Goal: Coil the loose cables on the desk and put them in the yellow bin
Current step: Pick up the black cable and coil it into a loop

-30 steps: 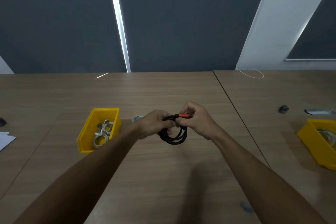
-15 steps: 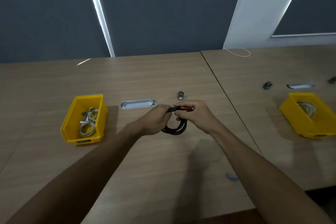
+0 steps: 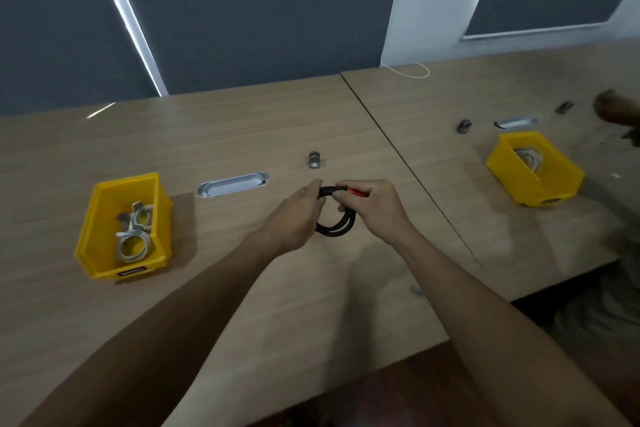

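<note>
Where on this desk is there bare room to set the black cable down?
Bare wood lies between the yellow bin and the left hand, and along the near desk edge under both forearms. It is tighter behind the hands, by the metal slot and small clip. The right hand holds the black cable.

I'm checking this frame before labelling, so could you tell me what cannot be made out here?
Head view only:
- Top of the black cable coil: hidden inside the grip of the left hand and right hand.
- Label on the yellow bin: too small to read.
- Object at the right edge: blurred, cut off.
</note>
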`<state>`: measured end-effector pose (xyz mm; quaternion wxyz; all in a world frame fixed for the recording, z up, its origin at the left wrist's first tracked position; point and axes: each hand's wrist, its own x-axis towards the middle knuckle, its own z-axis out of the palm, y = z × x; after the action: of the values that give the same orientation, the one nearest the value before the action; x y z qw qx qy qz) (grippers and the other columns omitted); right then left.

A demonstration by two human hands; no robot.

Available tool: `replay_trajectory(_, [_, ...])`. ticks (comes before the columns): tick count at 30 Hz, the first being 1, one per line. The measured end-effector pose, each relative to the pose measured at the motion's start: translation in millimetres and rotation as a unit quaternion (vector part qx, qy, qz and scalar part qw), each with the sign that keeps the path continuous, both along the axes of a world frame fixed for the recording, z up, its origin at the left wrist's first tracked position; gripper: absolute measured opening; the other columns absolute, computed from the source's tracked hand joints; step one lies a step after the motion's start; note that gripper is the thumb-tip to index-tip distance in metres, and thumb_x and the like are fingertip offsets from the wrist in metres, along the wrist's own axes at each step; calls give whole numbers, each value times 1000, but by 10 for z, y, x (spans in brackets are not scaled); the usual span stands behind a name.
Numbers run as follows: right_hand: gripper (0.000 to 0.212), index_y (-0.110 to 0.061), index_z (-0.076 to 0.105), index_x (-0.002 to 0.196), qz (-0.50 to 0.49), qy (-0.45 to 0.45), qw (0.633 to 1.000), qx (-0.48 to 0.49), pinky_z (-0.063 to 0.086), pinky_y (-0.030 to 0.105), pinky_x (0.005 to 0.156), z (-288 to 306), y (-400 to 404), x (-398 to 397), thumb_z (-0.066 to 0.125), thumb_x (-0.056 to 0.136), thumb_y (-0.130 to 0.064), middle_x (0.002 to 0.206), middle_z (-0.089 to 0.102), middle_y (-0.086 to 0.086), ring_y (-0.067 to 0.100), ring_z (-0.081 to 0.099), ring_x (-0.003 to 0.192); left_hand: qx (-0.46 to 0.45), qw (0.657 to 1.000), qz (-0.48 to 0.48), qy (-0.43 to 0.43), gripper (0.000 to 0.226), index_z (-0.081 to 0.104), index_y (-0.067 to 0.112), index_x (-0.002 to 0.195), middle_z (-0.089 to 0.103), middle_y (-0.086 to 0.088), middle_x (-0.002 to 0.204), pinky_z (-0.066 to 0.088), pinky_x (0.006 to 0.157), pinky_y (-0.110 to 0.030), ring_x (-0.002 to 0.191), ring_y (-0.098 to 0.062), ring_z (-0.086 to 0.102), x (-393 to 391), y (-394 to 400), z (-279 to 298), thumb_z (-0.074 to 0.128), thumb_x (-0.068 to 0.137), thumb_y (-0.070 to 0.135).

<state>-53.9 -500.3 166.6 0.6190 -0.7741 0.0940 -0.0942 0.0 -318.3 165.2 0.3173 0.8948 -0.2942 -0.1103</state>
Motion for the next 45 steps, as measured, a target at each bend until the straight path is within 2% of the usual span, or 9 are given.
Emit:
replay_trajectory(2, [20, -8, 79, 112, -13, 0, 1000, -4, 57, 31, 78, 6, -45, -81, 77, 92, -9, 83, 77, 24, 19, 71, 72, -22, 1000, -2, -1, 34, 39, 26, 140, 54, -1, 113, 55, 82, -49, 86, -26, 61, -64, -68, -18, 35, 108, 39])
replay_trajectory(11, [11, -16, 81, 99, -109, 19, 994, -8, 56, 33, 73, -97, -330, -595, 77, 92, -8, 88, 77, 24, 22, 72, 69, 18, 994, -95, -50, 20, 48, 19, 109, 54, -6, 97, 41, 72, -42, 86, -31, 53, -261, -562, -181, 33, 110, 33])
replay_trajectory(17, [23, -3, 78, 114, -97, 58, 993, 36, 64, 38, 74, -129, -808, -1019, 67, 102, -20, 101, 79, 16, 33, 79, 78, -13, 991, -131, -24, 23, 54, 14, 108, 60, -7, 94, 40, 72, -41, 84, -29, 53, -500, -994, -332, 36, 109, 29])
replay_trajectory(20, [30, -12, 76, 120, -105, 107, 988, 34, 61, 39, 76, -253, -1046, -1104, 52, 109, -27, 96, 76, 7, 20, 76, 81, -8, 990, -138, -16, 20, 52, 17, 103, 59, -5, 91, 38, 71, -39, 83, -28, 52, -594, -1146, -465, 37, 109, 29])
replay_trajectory(26, [24, 1, 73, 112, -103, 183, 976, -61, 49, 19, 58, -895, -1543, -1174, 51, 102, 3, 95, 73, 18, 19, 66, 69, 41, 989, -138, 23, 21, 46, 24, 96, 56, -3, 89, 45, 75, -47, 81, -26, 52, -725, -1335, -790, 33, 109, 32])
replay_trajectory(31, [21, -4, 78, 95, 2, 204, 968, -146, 51, 40, 73, -1422, -1775, -1173, 67, 87, 12, 89, 74, 12, 24, 66, 82, 52, 992, -104, 46, 20, 48, 22, 99, 56, -3, 89, 42, 73, -42, 80, -24, 51, -796, -1387, -1066, 33, 110, 32])
replay_trajectory(35, [34, -12, 73, 114, 111, 284, 922, -238, 57, 46, 83, -1656, -1727, -1099, 67, 86, 7, 109, 67, 10, 32, 67, 101, 62, 993, -81, 58, 20, 49, 24, 102, 56, -2, 88, 43, 72, -43, 79, -23, 51, -819, -1335, -1257, 33, 109, 33])
replay_trajectory(38, [45, -12, 65, 134, 186, 239, 862, -406, 54, 45, 87, -1794, -1660, -1054, 62, 89, -4, 118, 62, 12, 35, 60, 111, 60, 994, -71, 64, 19, 47, 27, 101, 55, 0, 88, 44, 72, -43, 78, -21, 51, -835, -1301, -1326, 33, 109, 34])
replay_trajectory(45, [27, -12, 66, 123, 212, 247, 766, -554, 44, 39, 88, -1792, -1596, -955, 56, 98, -18, 123, 67, 10, 35, 64, 108, 56, 995, -58, 65, 18, 50, 24, 105, 56, -2, 88, 43, 70, -41, 77, -22, 51, -829, -1232, -1336, 35, 110, 32])
